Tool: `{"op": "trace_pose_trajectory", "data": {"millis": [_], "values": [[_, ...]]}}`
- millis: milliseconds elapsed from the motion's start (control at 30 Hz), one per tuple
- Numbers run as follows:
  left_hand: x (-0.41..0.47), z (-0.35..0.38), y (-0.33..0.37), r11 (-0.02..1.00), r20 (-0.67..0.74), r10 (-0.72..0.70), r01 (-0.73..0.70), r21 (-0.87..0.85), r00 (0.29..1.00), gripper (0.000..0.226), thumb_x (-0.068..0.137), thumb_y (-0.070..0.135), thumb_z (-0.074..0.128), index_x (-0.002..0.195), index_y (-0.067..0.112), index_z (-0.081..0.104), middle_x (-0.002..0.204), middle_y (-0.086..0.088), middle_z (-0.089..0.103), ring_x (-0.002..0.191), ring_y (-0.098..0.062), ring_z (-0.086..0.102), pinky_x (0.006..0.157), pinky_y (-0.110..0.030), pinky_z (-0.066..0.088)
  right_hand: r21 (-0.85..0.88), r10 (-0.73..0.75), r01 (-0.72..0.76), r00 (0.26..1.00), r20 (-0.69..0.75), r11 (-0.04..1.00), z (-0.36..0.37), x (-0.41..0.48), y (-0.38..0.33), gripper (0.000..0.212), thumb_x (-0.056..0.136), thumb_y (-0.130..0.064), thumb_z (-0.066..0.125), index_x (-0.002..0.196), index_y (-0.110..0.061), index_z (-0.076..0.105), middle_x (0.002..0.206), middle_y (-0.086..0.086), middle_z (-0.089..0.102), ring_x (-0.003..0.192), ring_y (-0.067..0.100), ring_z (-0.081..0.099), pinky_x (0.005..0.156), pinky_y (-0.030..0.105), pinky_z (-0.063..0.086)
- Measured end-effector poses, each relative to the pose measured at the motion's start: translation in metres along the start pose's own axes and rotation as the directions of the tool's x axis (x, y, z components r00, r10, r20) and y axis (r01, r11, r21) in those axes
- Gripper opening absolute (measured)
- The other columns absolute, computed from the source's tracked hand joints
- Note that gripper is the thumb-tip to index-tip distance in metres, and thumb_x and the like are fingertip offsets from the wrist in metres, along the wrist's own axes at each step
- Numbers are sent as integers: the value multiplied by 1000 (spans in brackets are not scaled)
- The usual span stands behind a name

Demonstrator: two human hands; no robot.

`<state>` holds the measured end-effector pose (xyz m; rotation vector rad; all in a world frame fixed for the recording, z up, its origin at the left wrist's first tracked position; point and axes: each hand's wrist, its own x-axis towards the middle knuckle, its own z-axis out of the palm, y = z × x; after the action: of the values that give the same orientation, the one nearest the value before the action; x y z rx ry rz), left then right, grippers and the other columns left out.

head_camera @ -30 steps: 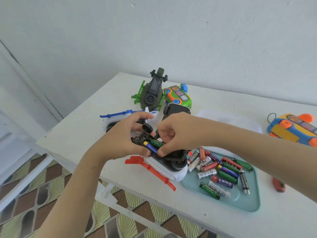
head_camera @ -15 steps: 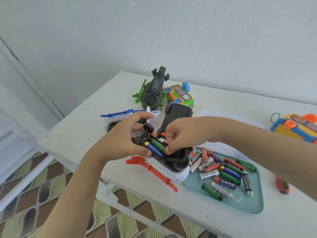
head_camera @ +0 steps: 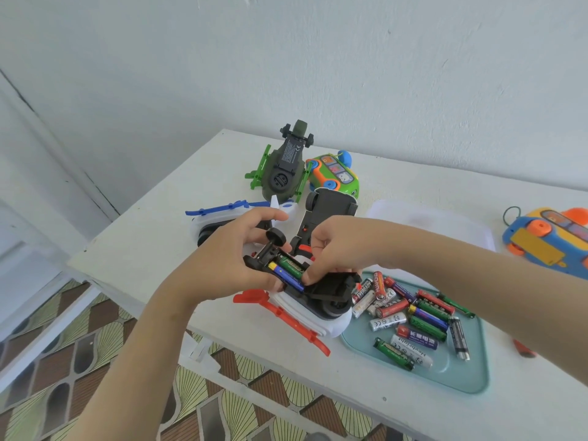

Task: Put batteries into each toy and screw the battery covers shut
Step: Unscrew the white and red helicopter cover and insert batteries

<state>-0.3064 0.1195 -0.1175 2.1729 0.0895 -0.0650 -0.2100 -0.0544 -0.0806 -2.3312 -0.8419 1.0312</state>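
A white toy helicopter with red skids (head_camera: pixel 305 316) lies belly-up at the table's front edge. Its black battery bay is uncovered and holds a green battery (head_camera: pixel 291 264) and a blue battery (head_camera: pixel 286 276) side by side. My left hand (head_camera: pixel 226 259) grips the toy's tail end, thumb by a small black wheel (head_camera: pixel 275 237). My right hand (head_camera: pixel 334 249) has curled fingertips pressing on the right ends of the batteries. A teal tray (head_camera: pixel 461 374) to the right holds several loose batteries (head_camera: pixel 413 316).
Behind my hands lie a white and blue helicopter (head_camera: pixel 216 218), a green helicopter (head_camera: pixel 284 163), a green and orange toy car (head_camera: pixel 334 176) and a black toy car upside down (head_camera: pixel 331 206). A blue and orange toy (head_camera: pixel 547 240) sits far right. A red screwdriver handle (head_camera: pixel 523 350) shows under my right forearm.
My right fingertips shifted down along the batteries toward their right ends. The left hand keeps the same grip on the toy.
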Motion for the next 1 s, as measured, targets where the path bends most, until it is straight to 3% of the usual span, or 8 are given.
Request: {"op": "trace_pose_trajectory", "data": {"millis": [100,167,233,300,367,600,800,1000], "values": [[-2,-1,-4,1000,-14,5,-4,17,1000,83,60,7,88,125,43,48,112,16,66,106,-4,65,77,-26,60,32,-43,43,999,-2,999,0,2,4,26,91,-30,60,73,-14,51,65,0,57,55,14,53,49,22,47],[-4,-3,-6,1000,-16,3,-3,-1,1000,83,61,6,88,124,42,49,111,16,66,105,-3,65,75,-23,59,129,-98,93,995,29,987,-4,-1,7,13,94,-14,50,82,-12,54,72,4,58,59,17,54,53,23,50],[-5,-4,-7,1000,-16,-2,2,-25,1000,83,59,7,87,124,41,49,110,16,66,105,-4,66,76,-22,59,205,-201,178,975,94,962,-11,-6,14,21,89,4,45,94,-13,57,79,4,58,65,19,56,61,25,53],[-6,-4,-7,999,-19,-6,6,-44,1000,82,55,15,84,124,40,49,110,16,67,105,-5,67,78,-24,59,197,-295,256,933,205,946,-18,-13,21,33,83,5,50,104,-18,60,91,7,60,75,17,58,71,29,54],[-7,-4,-7,999,-22,-11,9,-52,1000,81,53,18,81,124,41,49,110,16,67,104,-4,67,79,-24,59,144,-337,308,901,273,940,-20,-15,25,32,78,-9,62,106,-23,63,99,7,62,81,14,59,79,37,52],[-6,1,0,999,-48,-23,21,-46,999,89,50,24,80,131,37,46,117,12,64,104,-12,66,85,-32,59,123,-292,300,953,-85,946,-2,-4,15,26,87,-32,65,93,-8,57,70,2,59,58,12,53,59,25,49],[-4,2,0,998,-37,-8,6,-58,999,89,52,24,80,133,36,44,117,6,65,105,-17,65,88,-39,58,1,-203,207,963,-176,978,10,6,7,33,85,-39,66,71,-15,49,55,-2,52,49,13,49,49,22,43],[-9,2,-4,995,-59,24,-29,-91,998,84,52,21,81,127,40,48,117,8,63,106,-7,64,78,-24,59,-71,-184,172,960,-212,983,13,7,7,37,86,-48,60,75,-12,54,62,-1,53,55,13,51,52,21,44]]}}
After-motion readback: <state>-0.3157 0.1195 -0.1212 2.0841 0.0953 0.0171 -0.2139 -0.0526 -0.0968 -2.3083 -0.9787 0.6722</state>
